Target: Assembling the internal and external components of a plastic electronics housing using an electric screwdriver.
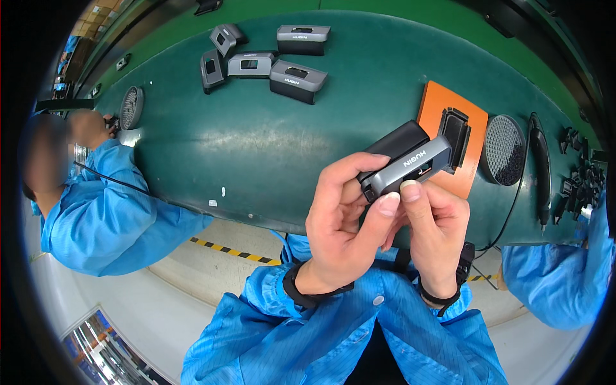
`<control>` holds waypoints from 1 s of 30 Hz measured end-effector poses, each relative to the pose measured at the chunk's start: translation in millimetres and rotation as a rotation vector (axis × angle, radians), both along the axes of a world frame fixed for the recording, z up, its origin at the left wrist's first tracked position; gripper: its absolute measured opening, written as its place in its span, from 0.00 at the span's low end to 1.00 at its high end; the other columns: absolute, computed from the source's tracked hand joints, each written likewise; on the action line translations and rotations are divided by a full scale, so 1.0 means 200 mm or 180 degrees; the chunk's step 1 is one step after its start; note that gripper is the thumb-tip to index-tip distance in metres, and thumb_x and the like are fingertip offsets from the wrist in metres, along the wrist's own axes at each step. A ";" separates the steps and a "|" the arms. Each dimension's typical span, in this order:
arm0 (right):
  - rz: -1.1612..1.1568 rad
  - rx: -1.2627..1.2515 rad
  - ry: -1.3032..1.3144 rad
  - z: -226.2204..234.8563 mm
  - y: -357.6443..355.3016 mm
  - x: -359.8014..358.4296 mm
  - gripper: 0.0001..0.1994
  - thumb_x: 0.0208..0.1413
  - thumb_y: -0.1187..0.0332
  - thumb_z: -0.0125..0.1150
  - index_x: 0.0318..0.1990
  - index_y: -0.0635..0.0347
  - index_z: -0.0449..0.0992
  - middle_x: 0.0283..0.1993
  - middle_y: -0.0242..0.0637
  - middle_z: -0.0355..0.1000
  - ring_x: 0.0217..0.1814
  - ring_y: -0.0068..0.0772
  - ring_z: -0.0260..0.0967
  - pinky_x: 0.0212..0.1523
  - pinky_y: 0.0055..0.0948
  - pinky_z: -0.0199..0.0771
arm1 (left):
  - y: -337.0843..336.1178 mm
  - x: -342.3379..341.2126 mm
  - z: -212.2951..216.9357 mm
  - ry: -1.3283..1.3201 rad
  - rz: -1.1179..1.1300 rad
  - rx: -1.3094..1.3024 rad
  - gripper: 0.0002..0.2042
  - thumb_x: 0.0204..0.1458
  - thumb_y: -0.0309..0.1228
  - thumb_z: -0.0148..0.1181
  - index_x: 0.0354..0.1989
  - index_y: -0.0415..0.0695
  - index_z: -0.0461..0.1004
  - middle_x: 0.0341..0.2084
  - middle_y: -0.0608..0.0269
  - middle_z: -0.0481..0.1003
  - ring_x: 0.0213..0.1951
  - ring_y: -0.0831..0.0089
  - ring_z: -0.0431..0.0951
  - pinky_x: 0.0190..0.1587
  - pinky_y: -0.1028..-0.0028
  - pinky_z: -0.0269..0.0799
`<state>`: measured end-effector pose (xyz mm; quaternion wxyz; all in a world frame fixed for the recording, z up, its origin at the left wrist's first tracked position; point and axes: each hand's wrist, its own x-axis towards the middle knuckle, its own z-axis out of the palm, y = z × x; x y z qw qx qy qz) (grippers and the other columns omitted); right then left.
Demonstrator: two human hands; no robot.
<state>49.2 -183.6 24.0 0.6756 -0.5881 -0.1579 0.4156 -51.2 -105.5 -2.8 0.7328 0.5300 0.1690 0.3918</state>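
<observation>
The left hand (340, 218) and right hand (436, 224) both grip one grey-and-black housing (404, 163), lifted above the near edge of the green table (256, 147). Held mostly by fingertips at its lower end, it could slip and fall toward the floor. It is boxy: a dark matte body, a lighter grey face with a rectangular slot. Just right, an orange pad (436, 106) lies under a black frame (454, 131).
</observation>
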 end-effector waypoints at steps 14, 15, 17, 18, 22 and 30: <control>-0.0426 0.0628 -0.1993 -0.10 -0.04 0.15 0.27 0.48 0.85 0.72 0.59 0.72 0.74 0.52 0.42 0.69 0.45 0.26 0.70 0.44 0.24 0.75 | 0.03 0.00 0.06 0.0089 -0.0052 -0.0823 0.19 0.65 0.18 0.53 0.64 0.35 0.62 0.47 0.56 0.76 0.36 0.91 0.67 0.37 0.87 0.63; -0.0362 0.0626 -0.2040 -0.09 -0.05 0.16 0.27 0.48 0.84 0.73 0.58 0.72 0.74 0.51 0.41 0.69 0.44 0.25 0.69 0.44 0.23 0.74 | 0.03 -0.01 0.06 0.0245 -0.0082 -0.0668 0.19 0.66 0.23 0.52 0.63 0.33 0.62 0.48 0.51 0.77 0.44 0.80 0.73 0.48 0.77 0.69; -0.0300 0.0537 -0.1952 -0.07 -0.05 0.17 0.28 0.47 0.84 0.74 0.58 0.72 0.75 0.49 0.40 0.69 0.43 0.24 0.69 0.44 0.23 0.74 | 0.04 -0.02 0.06 0.0406 -0.0100 -0.0507 0.19 0.67 0.27 0.51 0.63 0.31 0.61 0.49 0.47 0.77 0.52 0.70 0.78 0.59 0.66 0.75; -0.0241 0.0446 -0.1865 -0.06 -0.05 0.17 0.28 0.46 0.84 0.75 0.58 0.72 0.75 0.48 0.38 0.69 0.42 0.24 0.68 0.44 0.23 0.73 | 0.05 -0.02 0.06 0.0391 -0.0141 -0.0453 0.19 0.68 0.28 0.50 0.63 0.31 0.62 0.49 0.48 0.77 0.52 0.71 0.77 0.58 0.69 0.74; -0.0077 0.0401 -0.1975 -0.05 -0.06 0.17 0.28 0.44 0.83 0.76 0.57 0.71 0.76 0.46 0.37 0.70 0.41 0.23 0.67 0.45 0.24 0.72 | 0.05 -0.02 0.08 0.0574 -0.0115 -0.0292 0.19 0.68 0.29 0.50 0.63 0.31 0.65 0.50 0.51 0.76 0.52 0.73 0.76 0.57 0.74 0.70; -0.0049 0.0426 -0.2069 -0.02 -0.09 0.18 0.27 0.43 0.83 0.77 0.54 0.71 0.76 0.43 0.35 0.71 0.40 0.22 0.67 0.44 0.24 0.70 | 0.06 -0.04 0.08 0.0863 -0.0216 -0.0055 0.20 0.69 0.30 0.46 0.64 0.31 0.66 0.52 0.51 0.75 0.53 0.73 0.76 0.57 0.74 0.70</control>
